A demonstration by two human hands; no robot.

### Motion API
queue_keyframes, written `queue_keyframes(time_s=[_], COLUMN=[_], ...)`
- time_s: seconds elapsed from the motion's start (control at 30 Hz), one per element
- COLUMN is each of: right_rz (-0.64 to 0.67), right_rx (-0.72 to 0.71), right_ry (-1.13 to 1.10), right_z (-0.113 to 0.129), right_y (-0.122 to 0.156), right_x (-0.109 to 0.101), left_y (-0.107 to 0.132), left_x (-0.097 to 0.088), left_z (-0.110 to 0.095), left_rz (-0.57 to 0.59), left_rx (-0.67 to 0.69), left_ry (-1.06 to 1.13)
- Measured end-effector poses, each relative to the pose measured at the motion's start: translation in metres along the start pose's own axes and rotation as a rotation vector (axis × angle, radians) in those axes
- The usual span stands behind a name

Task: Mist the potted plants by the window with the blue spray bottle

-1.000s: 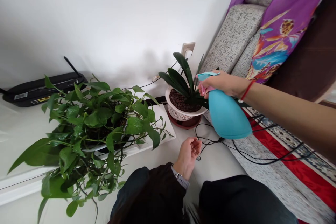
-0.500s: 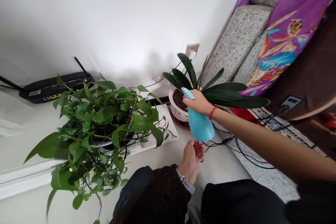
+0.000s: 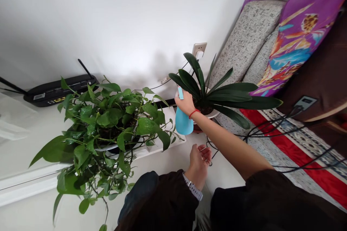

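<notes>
My right hand (image 3: pixel 185 103) is closed round the neck of a light blue spray bottle (image 3: pixel 183 122), held out between two plants. Its nozzle points left toward the bushy green trailing plant (image 3: pixel 108 126) on the white shelf (image 3: pixel 24 182). Just behind the hand stands a dark, long-leaved plant (image 3: pixel 217 94) in a white pot. My left hand (image 3: pixel 200 160) hangs low over my knee, fingers loosely curled and apart, holding nothing. A watch sits on that wrist.
A black router (image 3: pixel 58 90) lies on the shelf by the wall. A wall socket (image 3: pixel 198 49) is behind the dark plant, and black cables (image 3: pixel 273 133) trail over the floor and a red patterned rug (image 3: pixel 295 148). A grey sofa with purple cloth (image 3: pixel 295 25) stands right.
My right hand has carried the spray bottle leftward and away from me, from in front of the dark plant's pot to the gap beside the bushy plant. My left hand stayed put.
</notes>
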State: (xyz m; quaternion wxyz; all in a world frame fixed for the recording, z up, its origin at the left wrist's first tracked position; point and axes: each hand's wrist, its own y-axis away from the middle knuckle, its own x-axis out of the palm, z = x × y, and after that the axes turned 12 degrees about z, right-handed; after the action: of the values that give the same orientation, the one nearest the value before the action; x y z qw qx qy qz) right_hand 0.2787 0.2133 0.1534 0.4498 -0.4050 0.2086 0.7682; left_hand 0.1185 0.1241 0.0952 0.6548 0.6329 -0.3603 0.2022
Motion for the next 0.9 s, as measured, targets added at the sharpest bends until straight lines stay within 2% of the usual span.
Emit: queue_keyframes(time_s=[0.23,0.5,0.9], right_rz=[-0.031,0.001,-0.009], right_rx=[0.028,0.055,0.078], right_ry=[-0.04,-0.107,-0.16], right_z=[-0.025,-0.037,-0.068], right_y=[0.016,0.035,0.051], right_x=[-0.002,-0.01,-0.019], left_y=[0.001,0.002,-0.001], left_x=[-0.001,-0.001,-0.006], left_z=[0.006,0.013,0.025], left_rz=[0.005,0.004,0.001], left_rx=[-0.002,-0.026,-0.056], left_ry=[0.012,-0.005,-0.072])
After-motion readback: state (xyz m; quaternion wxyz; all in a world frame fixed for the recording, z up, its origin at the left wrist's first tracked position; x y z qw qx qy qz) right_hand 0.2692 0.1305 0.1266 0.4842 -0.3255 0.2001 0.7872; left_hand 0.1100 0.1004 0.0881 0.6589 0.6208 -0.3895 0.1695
